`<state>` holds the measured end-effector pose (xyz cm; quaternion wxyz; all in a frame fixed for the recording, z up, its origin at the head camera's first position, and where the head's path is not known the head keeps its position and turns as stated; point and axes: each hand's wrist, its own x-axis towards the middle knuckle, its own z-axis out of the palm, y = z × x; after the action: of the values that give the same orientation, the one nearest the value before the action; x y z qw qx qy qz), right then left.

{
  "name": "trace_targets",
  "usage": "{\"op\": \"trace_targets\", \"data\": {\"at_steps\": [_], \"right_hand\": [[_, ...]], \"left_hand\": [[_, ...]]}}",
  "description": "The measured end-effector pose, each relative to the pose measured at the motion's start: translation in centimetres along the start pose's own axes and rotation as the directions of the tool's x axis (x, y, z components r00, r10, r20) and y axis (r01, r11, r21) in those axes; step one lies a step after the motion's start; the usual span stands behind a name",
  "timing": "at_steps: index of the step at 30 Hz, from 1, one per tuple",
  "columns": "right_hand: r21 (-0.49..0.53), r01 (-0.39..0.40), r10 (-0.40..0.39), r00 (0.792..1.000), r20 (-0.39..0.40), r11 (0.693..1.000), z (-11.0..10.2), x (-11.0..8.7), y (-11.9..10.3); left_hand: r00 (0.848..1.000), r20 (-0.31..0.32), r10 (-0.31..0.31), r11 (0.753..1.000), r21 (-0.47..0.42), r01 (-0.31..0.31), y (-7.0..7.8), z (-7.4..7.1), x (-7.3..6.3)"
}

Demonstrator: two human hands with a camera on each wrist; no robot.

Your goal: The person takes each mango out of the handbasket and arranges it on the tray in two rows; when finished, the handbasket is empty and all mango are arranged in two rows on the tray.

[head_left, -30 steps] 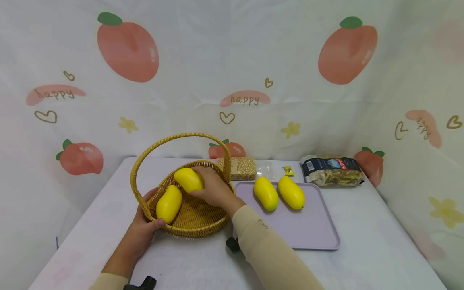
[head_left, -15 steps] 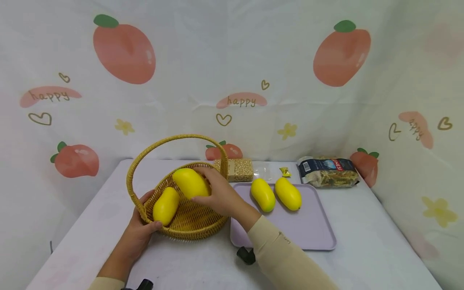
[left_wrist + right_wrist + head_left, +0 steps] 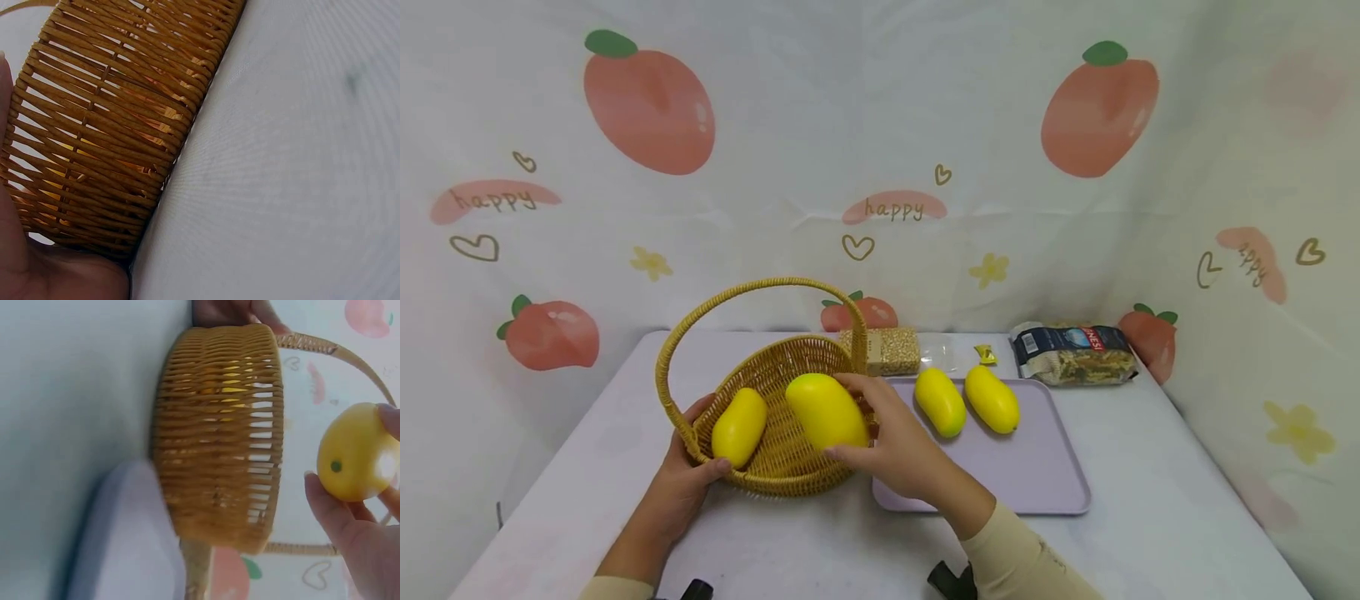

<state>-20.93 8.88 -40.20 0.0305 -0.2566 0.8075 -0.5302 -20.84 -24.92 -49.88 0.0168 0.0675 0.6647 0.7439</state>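
My right hand [image 3: 898, 446] grips a yellow mango [image 3: 826, 410] above the right side of a wicker basket [image 3: 790, 479]. In the right wrist view the held mango [image 3: 355, 453] is clear of the basket's rim, with fingers and thumb around it. A second mango [image 3: 740, 427] lies inside the basket at its left. My left hand [image 3: 688, 467] holds the basket's left rim, thumb over the edge. The left wrist view shows the woven basket side [image 3: 106, 125] against the palm. Two more mangoes [image 3: 940, 402] [image 3: 992, 400] lie on a lilac tray [image 3: 985, 475] to the right.
Behind the basket and tray stand a bag of pale grains [image 3: 895, 350], a small yellow wrapped sweet [image 3: 986, 355] and a pasta bag [image 3: 1075, 354]. The basket's tall handle [image 3: 760, 285] arches over its opening. A printed curtain hangs behind the table.
My right hand has lifted the mango from inside the basket and carried it right and toward me. The left hand keeps its hold on the rim.
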Motion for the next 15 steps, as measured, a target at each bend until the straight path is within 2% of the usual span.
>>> {"op": "trace_targets", "data": {"at_steps": [7,15], "right_hand": [[0.048,-0.062,0.063,0.998,-0.001,0.997,-1.4,-3.2,1.6],[0.023,-0.132,0.133,0.99,-0.052,0.991,-3.4,-6.4,3.6]], "left_hand": [[1.0,0.003,0.01,1.0,-0.014,-0.01,-0.1,-0.2,-0.1],[1.0,0.007,0.016,1.0,-0.004,-0.016,-0.3,-0.1,0.0]]}}
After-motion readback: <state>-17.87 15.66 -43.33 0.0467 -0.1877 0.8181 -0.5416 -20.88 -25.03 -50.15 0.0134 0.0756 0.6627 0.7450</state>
